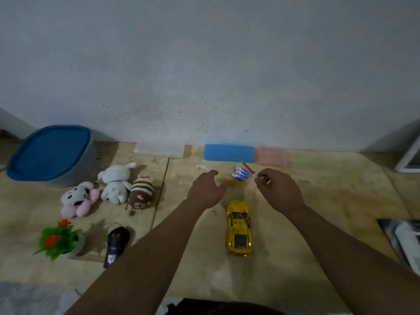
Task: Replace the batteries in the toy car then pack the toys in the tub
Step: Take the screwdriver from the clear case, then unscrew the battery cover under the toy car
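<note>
At nine o'clock the lidded tub [51, 155] stands, plush toys [109, 189] beside it. The left hand [205, 189] hovers, fingers relaxed; the yellow toy car [239, 227] sits at six o'clock of the batteries [240, 173] — the right hand [278, 188] pinches what looks like a red screwdriver [248, 169].

I see the toy car [239, 227] on the floor [295, 258] between both forearms, batteries [240, 173] beyond it near the wall [204, 64]. Left lie three plush toys [113, 189], the tub [51, 155] behind them, what may be a remote [116, 247] in front.
</note>
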